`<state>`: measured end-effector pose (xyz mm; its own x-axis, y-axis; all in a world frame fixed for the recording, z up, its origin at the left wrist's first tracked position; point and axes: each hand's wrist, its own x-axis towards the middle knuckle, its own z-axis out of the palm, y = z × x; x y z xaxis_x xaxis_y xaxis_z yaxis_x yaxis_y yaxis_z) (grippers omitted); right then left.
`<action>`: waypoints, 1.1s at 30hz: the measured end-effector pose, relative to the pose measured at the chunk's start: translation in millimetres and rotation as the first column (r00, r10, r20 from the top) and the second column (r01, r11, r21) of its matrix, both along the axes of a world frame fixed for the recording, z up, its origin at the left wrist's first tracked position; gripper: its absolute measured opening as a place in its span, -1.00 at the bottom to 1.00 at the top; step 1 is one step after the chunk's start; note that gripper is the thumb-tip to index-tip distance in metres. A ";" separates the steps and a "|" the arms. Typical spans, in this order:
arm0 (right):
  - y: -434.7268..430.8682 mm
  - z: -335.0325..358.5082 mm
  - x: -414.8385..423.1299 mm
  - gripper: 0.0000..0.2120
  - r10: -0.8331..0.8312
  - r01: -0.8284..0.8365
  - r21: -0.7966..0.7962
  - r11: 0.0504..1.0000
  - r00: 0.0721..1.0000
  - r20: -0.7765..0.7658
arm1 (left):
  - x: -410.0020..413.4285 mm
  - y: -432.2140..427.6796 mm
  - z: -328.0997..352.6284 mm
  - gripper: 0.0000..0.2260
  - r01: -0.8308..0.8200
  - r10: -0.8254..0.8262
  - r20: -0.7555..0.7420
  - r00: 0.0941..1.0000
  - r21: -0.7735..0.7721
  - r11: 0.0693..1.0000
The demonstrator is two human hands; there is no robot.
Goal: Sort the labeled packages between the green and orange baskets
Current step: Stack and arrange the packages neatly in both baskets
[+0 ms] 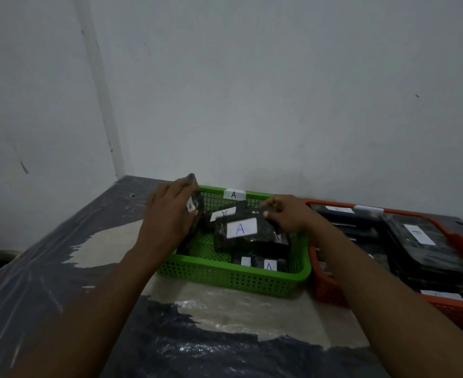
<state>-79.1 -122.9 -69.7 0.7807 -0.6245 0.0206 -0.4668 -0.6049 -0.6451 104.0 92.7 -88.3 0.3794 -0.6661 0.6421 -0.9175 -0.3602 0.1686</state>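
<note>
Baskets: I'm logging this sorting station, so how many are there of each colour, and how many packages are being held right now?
Green basket: 1
Orange basket: 1
Held packages: 2, the left package in the left hand and the right package in the right hand
Total: 4

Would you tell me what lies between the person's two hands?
In the head view: a dark flat package labelled A, pinched by the right hand; the left hand grips another upright package.
</note>
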 end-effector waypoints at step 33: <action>41.5 7.0 110.4 -0.57 -0.022 -0.187 0.315 0.930 0.830 0.557 | 31.8 17.2 11.9 -0.61 0.038 -0.559 -0.543 0.626 -0.695 0.718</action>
